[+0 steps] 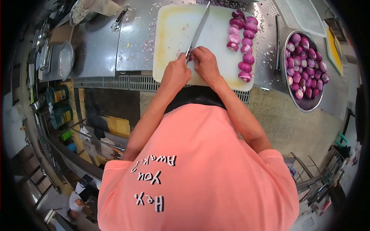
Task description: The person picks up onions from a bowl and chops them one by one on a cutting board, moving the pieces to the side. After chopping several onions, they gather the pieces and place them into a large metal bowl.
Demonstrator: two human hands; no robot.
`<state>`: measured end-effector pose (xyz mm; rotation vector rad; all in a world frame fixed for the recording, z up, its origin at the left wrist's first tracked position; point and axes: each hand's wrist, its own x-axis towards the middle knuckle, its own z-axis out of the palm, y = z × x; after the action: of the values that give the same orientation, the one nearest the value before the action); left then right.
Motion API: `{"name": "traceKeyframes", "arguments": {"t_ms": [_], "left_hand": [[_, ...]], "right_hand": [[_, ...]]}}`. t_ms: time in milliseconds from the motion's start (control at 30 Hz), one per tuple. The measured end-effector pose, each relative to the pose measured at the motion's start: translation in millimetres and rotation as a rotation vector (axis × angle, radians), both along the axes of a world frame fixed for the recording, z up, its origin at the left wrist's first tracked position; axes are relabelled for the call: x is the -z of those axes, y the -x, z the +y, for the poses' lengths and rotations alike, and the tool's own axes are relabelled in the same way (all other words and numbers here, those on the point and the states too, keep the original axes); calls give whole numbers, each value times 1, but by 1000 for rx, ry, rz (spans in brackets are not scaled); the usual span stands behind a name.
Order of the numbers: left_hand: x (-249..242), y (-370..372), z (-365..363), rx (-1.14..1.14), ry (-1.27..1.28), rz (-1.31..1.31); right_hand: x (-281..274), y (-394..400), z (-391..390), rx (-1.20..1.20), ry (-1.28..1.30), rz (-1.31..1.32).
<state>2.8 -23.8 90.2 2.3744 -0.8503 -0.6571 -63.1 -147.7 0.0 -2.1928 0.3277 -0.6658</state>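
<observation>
My left hand is closed round the handle of a long kitchen knife, whose blade points up and away across the white cutting board. Beside it, my right hand has its fingers curled down at the board's near side. A bit of purple red onion shows between the two hands, by the knife; my fingers mostly cover it. Along the board's right side, peeled red onions lie in two rows.
Right of the board stands an oval metal bowl full of peeled red onions. A white perforated basket and a yellow board lie beyond it. Onion scraps litter the steel counter. Another knife rests at the back left.
</observation>
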Motion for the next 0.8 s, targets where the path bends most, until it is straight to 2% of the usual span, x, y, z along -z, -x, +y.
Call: {"name": "traceKeyframes", "arguments": {"t_ms": [67,167,233,367,433,533,600,667,800], "left_hand": [[12,-1,-2,-6,63,-37],[-7,-7,-2,-7,16,65],[-6,-1,5,27,40,-17],[27,-5,-5,35,88,-166],[10,-15,-5,-55,109,130],[-11,-16,15,-111,213,101],[-10,-24,26,-114,235,125],[-4,-33,29,-244,96,213],[18,-38,34,-250,114,235]], "right_hand": [[1,0,0,2,-6,-16],[1,1,-2,-1,11,-28],[2,0,0,3,24,-22],[1,2,0,16,35,-29],[1,2,-1,18,50,-46],[-3,-1,-1,42,39,36],[-15,-8,10,145,79,122],[-13,-10,16,2,82,198],[-10,11,21,10,152,143]]}}
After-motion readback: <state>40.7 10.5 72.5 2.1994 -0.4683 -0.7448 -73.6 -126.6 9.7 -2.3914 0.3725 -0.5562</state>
